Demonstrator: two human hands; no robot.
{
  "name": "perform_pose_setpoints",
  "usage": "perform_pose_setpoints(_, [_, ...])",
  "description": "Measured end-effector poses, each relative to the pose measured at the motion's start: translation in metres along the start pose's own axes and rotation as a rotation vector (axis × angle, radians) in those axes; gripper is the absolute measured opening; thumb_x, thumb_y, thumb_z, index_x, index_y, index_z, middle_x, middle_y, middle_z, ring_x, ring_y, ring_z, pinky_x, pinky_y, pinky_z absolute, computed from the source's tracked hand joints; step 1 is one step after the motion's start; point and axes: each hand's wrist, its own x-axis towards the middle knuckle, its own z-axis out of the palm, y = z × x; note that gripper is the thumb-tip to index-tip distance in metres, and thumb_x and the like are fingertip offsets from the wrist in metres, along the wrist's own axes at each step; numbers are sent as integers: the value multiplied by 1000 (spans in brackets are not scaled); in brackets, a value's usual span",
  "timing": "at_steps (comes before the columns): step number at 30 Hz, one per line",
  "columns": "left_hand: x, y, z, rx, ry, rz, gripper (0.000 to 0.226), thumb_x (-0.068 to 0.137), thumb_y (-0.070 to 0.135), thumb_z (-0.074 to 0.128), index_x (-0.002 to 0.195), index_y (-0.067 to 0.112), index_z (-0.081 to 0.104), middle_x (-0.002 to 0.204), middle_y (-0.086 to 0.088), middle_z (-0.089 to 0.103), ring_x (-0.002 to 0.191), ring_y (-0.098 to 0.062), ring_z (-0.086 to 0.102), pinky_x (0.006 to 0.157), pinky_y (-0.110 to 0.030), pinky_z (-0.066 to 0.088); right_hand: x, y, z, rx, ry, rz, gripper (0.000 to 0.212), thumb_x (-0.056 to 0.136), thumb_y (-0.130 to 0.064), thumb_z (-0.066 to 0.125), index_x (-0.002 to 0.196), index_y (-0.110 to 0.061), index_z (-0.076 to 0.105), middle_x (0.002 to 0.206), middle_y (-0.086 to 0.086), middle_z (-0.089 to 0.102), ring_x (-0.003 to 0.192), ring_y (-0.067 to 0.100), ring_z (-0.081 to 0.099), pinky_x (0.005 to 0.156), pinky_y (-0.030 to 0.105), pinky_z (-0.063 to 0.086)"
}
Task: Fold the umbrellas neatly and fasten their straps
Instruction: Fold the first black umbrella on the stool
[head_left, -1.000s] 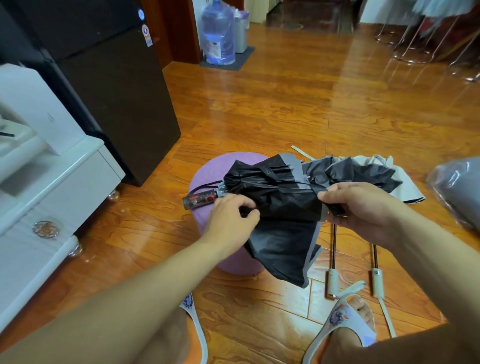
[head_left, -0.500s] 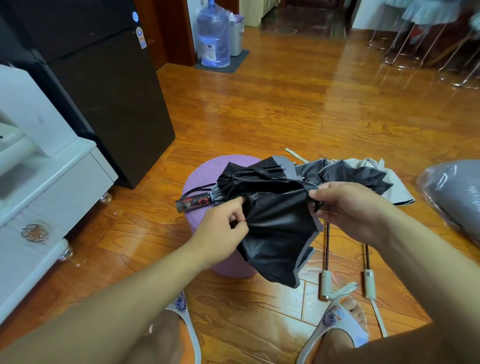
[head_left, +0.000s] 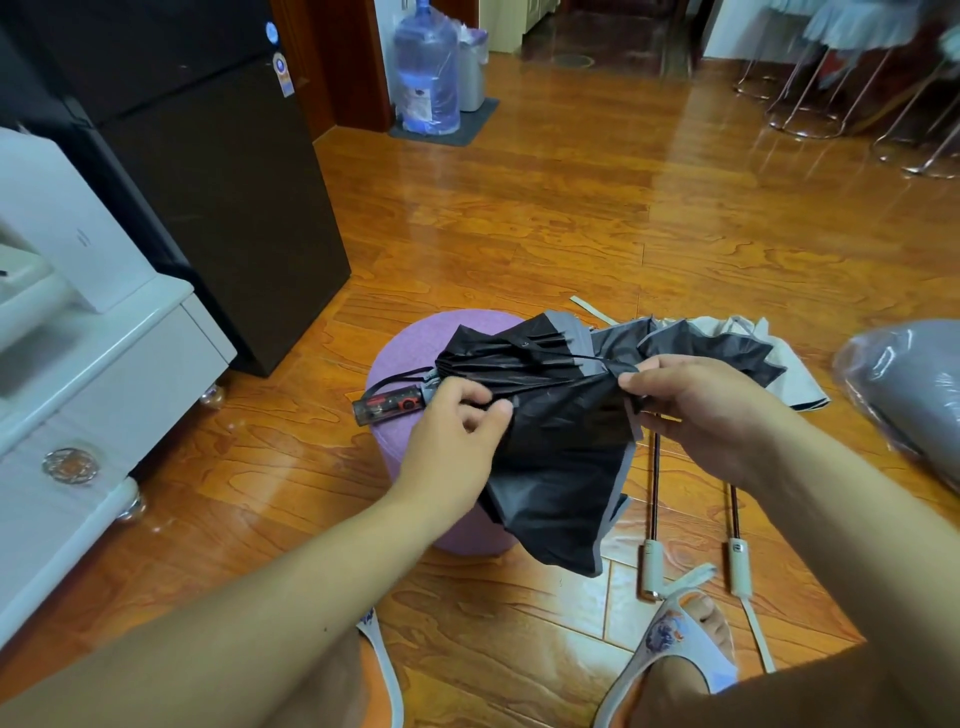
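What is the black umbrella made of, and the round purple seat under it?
The black umbrella looks like thin woven cloth, perhaps nylon: it creases and hangs limp with a faint sheen. Its handle looks like clear, shiny plastic with red parts inside. The purple stool looks covered in soft matte fabric, since it shows no shine.

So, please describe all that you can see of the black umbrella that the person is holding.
The black umbrella is collapsed but not yet folded: its thin, shiny black canopy with a grey border hangs in loose pleats. It lies across a purple stool, its clear handle with red parts pointing left. The left hand pinches the fabric near the handle; the right hand grips the gathered far end. No fastened strap shows.
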Motion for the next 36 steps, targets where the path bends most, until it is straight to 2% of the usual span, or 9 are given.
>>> perform_pose_setpoints(4, [0,2,3,-247,57,-200,19,93,22,73,97,8,60,95,-16,74,91,-28,71,90,-37,53,-1,-1,1,-16,5,-21,40,90,-9,68,53,-24,68,75,-2,67,87,19,62,86,35,47])
perform_pose_setpoints(12, [4,9,16,-436,5,-504,16,92,30,75,85,16,75,86,7,77,74,-9,68,57,-17,47,-2,-4,5,23,-20,-23,35,90,-7,67,58,-21,65,75,1,64,82,17,60,77,32,44])
perform_pose_setpoints(15, [6,9,17,-434,29,-382,13,90,16,75,78,14,73,86,0,75,86,-19,66,75,-25,49,-2,-5,4,5,-29,-23,37,90,-7,66,56,-21,65,75,0,64,82,18,60,80,34,44])
perform_pose_setpoints(19, [12,14,3,-238,57,-167,19,87,18,71,69,20,66,73,5,65,75,-16,57,75,-33,42,-1,-3,0,-113,17,-57,35,87,-8,70,55,-22,69,76,-1,66,90,22,61,91,39,45])
perform_pose_setpoints(25, [6,6,-3,286,7,174,16,105,29,50,92,21,53,65,6,58,69,-18,57,64,-39,37,-1,-5,6,-141,38,-112,27,83,-18,72,57,-22,68,76,3,66,91,28,62,103,55,44])
perform_pose_setpoints(27, [3,5,-4,271,19,193,14,102,37,55,99,25,49,67,8,61,72,-15,59,66,-38,39,-2,-7,7,-133,59,-119,32,87,-15,70,56,-23,70,74,1,68,91,27,64,104,55,43])
perform_pose_setpoints(31, [1,4,-8,242,-57,243,44,86,34,78,124,37,56,85,13,65,85,-6,62,80,-31,51,-6,-10,6,-123,88,-143,30,92,-16,68,62,-19,72,75,2,72,90,26,69,103,51,47])
perform_pose_setpoints(33, [3,3,-9,316,-18,296,30,83,25,80,107,37,67,82,14,63,80,-4,61,77,-33,51,-9,-8,6,-155,95,-152,28,93,-22,69,65,-18,70,73,1,71,86,24,68,102,52,47])
perform_pose_setpoints(36, [7,4,-8,296,30,253,22,81,15,78,83,31,62,73,12,59,70,-5,55,67,-25,43,-12,-6,8,-175,82,-140,29,93,-25,69,65,-19,70,72,0,70,84,21,68,101,51,48])
